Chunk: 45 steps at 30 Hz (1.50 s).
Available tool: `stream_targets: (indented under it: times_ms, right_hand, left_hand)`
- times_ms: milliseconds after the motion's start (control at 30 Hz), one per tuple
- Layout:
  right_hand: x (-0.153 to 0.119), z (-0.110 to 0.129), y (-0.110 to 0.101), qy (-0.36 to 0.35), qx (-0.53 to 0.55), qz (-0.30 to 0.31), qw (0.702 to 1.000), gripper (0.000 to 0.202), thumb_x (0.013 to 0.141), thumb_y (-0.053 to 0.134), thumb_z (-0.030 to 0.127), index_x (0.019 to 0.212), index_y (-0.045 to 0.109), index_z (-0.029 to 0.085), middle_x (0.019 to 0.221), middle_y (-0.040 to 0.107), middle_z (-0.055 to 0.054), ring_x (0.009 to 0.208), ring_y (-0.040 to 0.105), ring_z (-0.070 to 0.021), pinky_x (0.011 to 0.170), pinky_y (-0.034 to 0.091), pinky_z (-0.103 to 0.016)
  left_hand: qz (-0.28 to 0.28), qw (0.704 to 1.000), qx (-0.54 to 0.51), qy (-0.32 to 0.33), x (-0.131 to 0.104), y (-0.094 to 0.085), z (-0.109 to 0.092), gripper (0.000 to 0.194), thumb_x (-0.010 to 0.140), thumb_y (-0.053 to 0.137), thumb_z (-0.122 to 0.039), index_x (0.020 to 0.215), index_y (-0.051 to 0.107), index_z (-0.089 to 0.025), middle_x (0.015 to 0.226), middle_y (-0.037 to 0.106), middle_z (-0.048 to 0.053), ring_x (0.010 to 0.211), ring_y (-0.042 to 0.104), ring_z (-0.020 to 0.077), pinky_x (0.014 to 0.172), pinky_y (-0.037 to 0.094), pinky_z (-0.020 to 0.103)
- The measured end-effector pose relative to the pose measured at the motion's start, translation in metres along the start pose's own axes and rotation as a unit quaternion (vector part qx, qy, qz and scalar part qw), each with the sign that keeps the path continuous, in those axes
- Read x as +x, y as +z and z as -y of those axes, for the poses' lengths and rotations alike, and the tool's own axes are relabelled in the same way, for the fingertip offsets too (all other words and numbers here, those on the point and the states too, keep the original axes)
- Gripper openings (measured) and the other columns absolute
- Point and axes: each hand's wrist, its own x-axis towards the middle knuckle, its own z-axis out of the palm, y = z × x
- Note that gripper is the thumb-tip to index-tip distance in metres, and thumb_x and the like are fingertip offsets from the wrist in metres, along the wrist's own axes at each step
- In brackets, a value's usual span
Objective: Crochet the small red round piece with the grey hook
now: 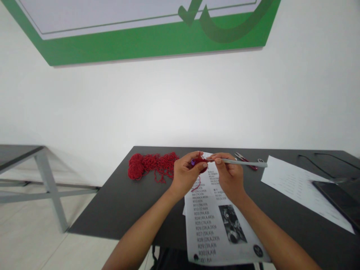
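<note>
- Here's the left grip (184,172), thumb and fingers pinching the red piece (203,167), held up between both hands, presumably to keep its stitches steady and in sight.
- Right grip (231,176) pinches the hook (246,162) near its working end, likely for fine control; its tip meets the piece, exact stitch too small to tell.
- A purple clip (192,162) sits at the piece, perhaps marking a spot.
- Below, the pattern (202,228) faces up, overhanging the desk (120,210), probably for easy reading.
- Over left, the yarn (136,167) lies loosely heaped, seemingly so it feeds freely.
- Snips (254,168) rest beyond the hook, apparently out of the way.
</note>
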Motion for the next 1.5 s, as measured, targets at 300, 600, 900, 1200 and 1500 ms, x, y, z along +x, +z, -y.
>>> stream_targets:
  times_ms: [300, 600, 900, 1200, 1500]
  right_hand:
    - [0.001, 0.002, -0.004, -0.091, -0.049, 0.037, 0.994, 0.012, 0.096, 0.061, 0.03, 0.088, 0.068, 0.025, 0.084, 0.075, -0.001, 0.081, 0.072, -0.0192, 0.074, 0.058, -0.032]
    - [-0.003, -0.003, -0.005, -0.139, -0.085, 0.079, 0.984, 0.009, 0.098, 0.057, 0.024, 0.098, 0.065, 0.026, 0.096, 0.074, -0.005, 0.093, 0.071, -0.022, 0.082, 0.059, -0.04]
    - [-0.009, -0.015, -0.003, -0.21, -0.183, 0.129, 0.952, 0.02, 0.098, 0.055, 0.018, 0.113, 0.066, 0.027, 0.111, 0.069, -0.008, 0.104, 0.069, -0.0233, 0.09, 0.06, -0.04]
    - [-0.009, -0.026, -0.013, -0.291, -0.233, 0.141, 0.917, 0.045, 0.095, 0.056, 0.011, 0.135, 0.056, 0.033, 0.122, 0.066, -0.01, 0.118, 0.064, -0.0271, 0.098, 0.06, -0.048]
    - [-0.008, -0.028, -0.014, -0.29, -0.205, 0.125, 0.926, 0.043, 0.093, 0.062, 0.012, 0.129, 0.063, 0.034, 0.124, 0.07, -0.007, 0.122, 0.066, -0.0269, 0.102, 0.059, -0.05]
  left_hand:
    - [0.005, 0.998, 0.046, 0.047, 0.0, -0.002, 0.001, 0.026, 0.067, 0.082, -0.022, 0.092, 0.08, -0.016, 0.076, 0.076, 0.003, 0.058, 0.064, 0.0118, 0.053, 0.057, 0.021]
    - [-0.003, 0.972, 0.177, 0.155, -0.001, -0.006, 0.01, 0.024, 0.075, 0.081, -0.022, 0.098, 0.08, -0.021, 0.086, 0.08, 0.005, 0.07, 0.071, 0.017, 0.066, 0.058, 0.027]
    - [0.04, 0.926, 0.269, 0.26, 0.002, -0.015, 0.023, 0.026, 0.087, 0.068, -0.021, 0.111, 0.076, -0.02, 0.085, 0.077, 0.007, 0.073, 0.069, 0.0164, 0.07, 0.056, 0.026]
    - [0.028, 0.999, -0.045, 0.0, -0.008, 0.006, 0.022, 0.037, 0.074, 0.081, -0.025, 0.11, 0.078, -0.018, 0.098, 0.079, 0.009, 0.079, 0.071, 0.0173, 0.072, 0.057, 0.028]
    - [0.051, 0.946, -0.267, -0.177, -0.007, 0.005, 0.006, 0.041, 0.065, 0.084, -0.024, 0.105, 0.079, -0.017, 0.087, 0.077, 0.006, 0.061, 0.061, 0.0094, 0.06, 0.05, 0.022]
